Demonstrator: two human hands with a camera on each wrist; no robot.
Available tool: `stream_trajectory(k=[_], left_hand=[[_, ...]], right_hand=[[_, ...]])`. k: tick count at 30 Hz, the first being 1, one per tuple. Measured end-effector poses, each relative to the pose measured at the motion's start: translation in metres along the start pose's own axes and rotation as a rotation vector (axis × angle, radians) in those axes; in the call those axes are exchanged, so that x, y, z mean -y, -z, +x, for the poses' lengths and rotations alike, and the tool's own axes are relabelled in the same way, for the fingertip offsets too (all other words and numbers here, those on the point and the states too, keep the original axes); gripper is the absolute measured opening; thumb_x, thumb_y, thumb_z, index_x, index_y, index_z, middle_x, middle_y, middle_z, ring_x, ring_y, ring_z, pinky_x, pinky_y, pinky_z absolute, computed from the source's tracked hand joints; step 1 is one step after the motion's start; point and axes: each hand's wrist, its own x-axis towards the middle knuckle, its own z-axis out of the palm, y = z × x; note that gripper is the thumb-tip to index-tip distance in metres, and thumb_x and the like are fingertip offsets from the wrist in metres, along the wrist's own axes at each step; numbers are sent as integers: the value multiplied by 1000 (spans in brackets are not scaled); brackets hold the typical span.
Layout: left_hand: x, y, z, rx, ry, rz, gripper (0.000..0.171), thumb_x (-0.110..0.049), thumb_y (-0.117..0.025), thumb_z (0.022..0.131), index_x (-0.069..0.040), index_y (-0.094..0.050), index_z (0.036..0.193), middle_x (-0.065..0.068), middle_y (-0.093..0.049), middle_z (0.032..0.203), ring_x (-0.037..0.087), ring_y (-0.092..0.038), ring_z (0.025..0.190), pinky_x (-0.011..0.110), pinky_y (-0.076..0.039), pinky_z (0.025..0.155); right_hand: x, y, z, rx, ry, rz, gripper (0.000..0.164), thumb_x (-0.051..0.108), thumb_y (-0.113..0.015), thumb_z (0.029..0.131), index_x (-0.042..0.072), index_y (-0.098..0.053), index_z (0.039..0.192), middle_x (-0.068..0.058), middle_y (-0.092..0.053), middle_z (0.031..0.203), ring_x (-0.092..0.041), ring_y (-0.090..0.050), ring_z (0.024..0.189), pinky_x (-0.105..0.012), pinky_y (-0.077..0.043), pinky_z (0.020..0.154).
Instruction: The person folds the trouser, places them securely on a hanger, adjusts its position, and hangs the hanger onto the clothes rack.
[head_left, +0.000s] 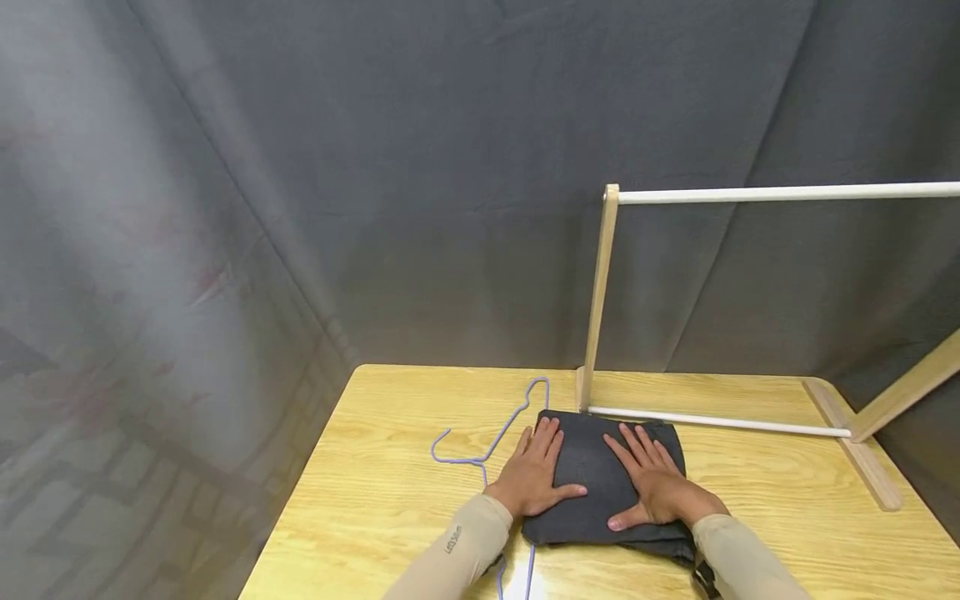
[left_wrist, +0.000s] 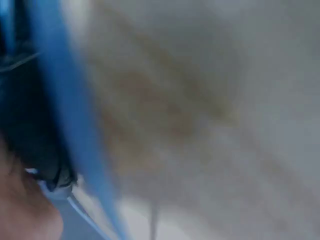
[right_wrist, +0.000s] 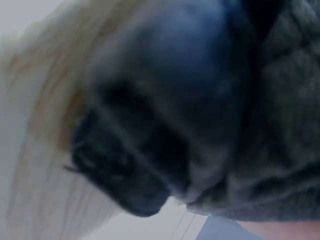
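A folded dark garment (head_left: 588,454) lies as a compact stack on the wooden table. My left hand (head_left: 534,477) rests flat on its left part, fingers straight and thumb pointing inward. On the right part my right hand (head_left: 654,482) presses with fingers spread. A blue-purple hanger (head_left: 501,437) lies partly beneath the garment, its hook to the left and its lower end showing by the left sleeve. In the left wrist view the hanger (left_wrist: 75,110) is a blurred blue strip beside the dark cloth (left_wrist: 22,115). Loose layered folds of the garment (right_wrist: 280,100) fill the right wrist view.
A rack with wooden uprights (head_left: 600,292) and a white top rail (head_left: 780,194) stands at the back right. Its lower white bar (head_left: 720,421) runs just beyond the garment. Grey curtains (head_left: 450,183) hang behind the table (head_left: 360,500) and on the left.
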Motion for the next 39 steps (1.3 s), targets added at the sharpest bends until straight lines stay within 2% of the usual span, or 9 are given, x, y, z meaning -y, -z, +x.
stream_trajectory(k=[3,7,12,17,23,27,31,33,39], left_hand=[[-4,-4,1,35,-6,-90,97,-82,-25,84,-17,-8,155,5,0,163,22,-1,151,38,-16,123],[-6,-5,3,74,8,-152,104,-84,-31,80,-18,-1,154,6,5,163,23,3,151,39,-15,123],[-1,-10,2,58,15,-107,106,-85,-31,79,-16,-1,154,7,4,163,24,2,151,40,-17,122],[-3,-6,4,92,-11,-30,103,-80,-33,83,-12,-5,154,11,4,162,27,1,151,40,-17,122],[-8,-4,12,102,1,-68,105,-80,-37,81,-14,-2,155,7,5,163,25,2,151,42,-16,122],[-9,-4,16,90,-8,-126,107,-82,-38,80,-15,-1,155,5,3,163,23,1,151,44,-16,122],[-9,-3,17,107,-1,-164,106,-80,-41,81,-15,-1,155,4,4,163,23,3,151,46,-13,122],[-8,-3,18,112,8,-136,106,-81,-41,80,-16,-2,155,3,3,163,22,3,151,47,-12,122],[-6,1,22,46,-25,64,113,-89,-38,72,-17,-7,155,5,-4,163,23,-4,151,44,-15,122]], right_hand=[[-1,-2,1,15,-6,-7,131,76,-71,56,15,-9,154,-22,4,159,-49,8,144,-68,1,110],[13,6,8,93,-112,-97,140,79,-71,48,12,-9,153,-23,3,159,-48,4,145,-68,-3,112],[55,19,24,141,-118,-183,137,70,-78,46,11,-15,153,-21,0,160,-45,-2,147,-74,-14,107],[71,9,40,148,-83,-227,134,69,-79,47,20,-13,154,-17,1,161,-46,0,147,-74,-16,107],[36,11,33,91,-16,-178,131,77,-71,53,18,-12,154,-15,-2,162,-45,-2,147,-69,-11,111],[-11,12,6,-57,67,-35,122,71,-71,62,11,-16,153,-23,-9,158,-48,-6,144,-69,-7,109],[-41,9,-17,-186,55,26,113,65,-71,69,11,-18,152,-23,-12,157,-45,-2,146,-71,-4,106],[-44,9,-21,-209,37,2,111,65,-70,70,10,-19,152,-23,-14,157,-46,-4,145,-71,-5,105],[-26,16,-22,-125,-48,-104,114,67,-68,69,3,-19,150,-27,-15,156,-50,-11,143,-66,-2,111]])
